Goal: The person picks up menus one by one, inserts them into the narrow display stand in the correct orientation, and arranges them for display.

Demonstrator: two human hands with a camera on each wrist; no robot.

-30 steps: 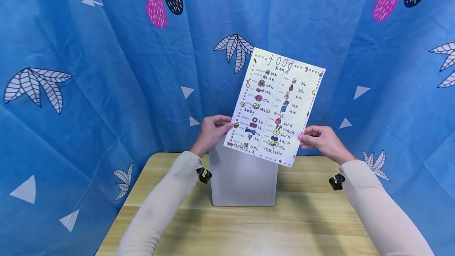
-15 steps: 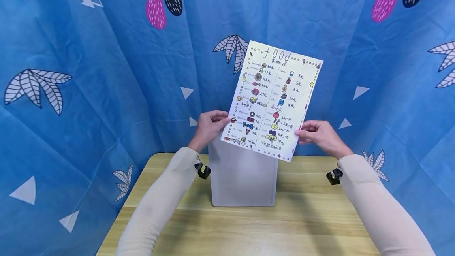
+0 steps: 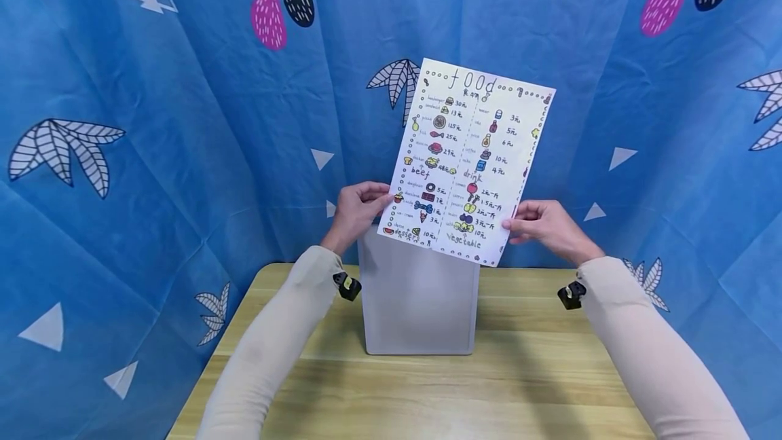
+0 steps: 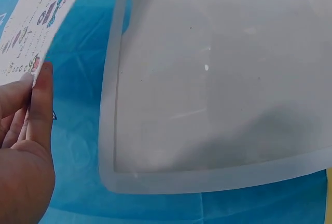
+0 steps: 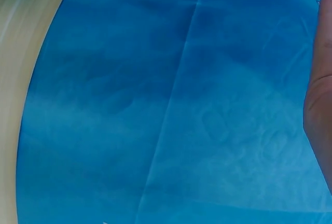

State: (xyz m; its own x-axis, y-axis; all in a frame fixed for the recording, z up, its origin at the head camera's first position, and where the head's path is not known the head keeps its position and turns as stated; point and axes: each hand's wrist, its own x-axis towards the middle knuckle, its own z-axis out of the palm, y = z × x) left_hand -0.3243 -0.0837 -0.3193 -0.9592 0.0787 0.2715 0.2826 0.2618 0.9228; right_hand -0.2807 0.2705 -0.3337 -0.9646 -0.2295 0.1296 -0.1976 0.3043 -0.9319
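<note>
A white sheet of paper, a hand-drawn food menu [image 3: 467, 161], is held up tilted in the head view, its top leaning to the right. Small coloured drawings, words and prices cover it in two columns. My left hand [image 3: 357, 216] pinches its lower left edge between thumb and fingers; the left wrist view shows this left hand [image 4: 26, 146] at the paper's edge. On the other side my right hand [image 3: 550, 228] pinches the lower right edge. Behind and below the menu stands a pale grey board [image 3: 418, 304] with a raised rim, its top partly hidden by the paper.
The board stands on a light wooden table [image 3: 391, 392]. A blue patterned curtain [image 3: 183, 155] hangs behind and along both sides. Small black cameras, a left one [image 3: 347, 286] and a right one [image 3: 571, 295], sit at the wrists.
Both hands have raised the menu a little and shifted it slightly left, with its tilt reduced a bit. More of the grey board shows below it. The board has stayed in place.
</note>
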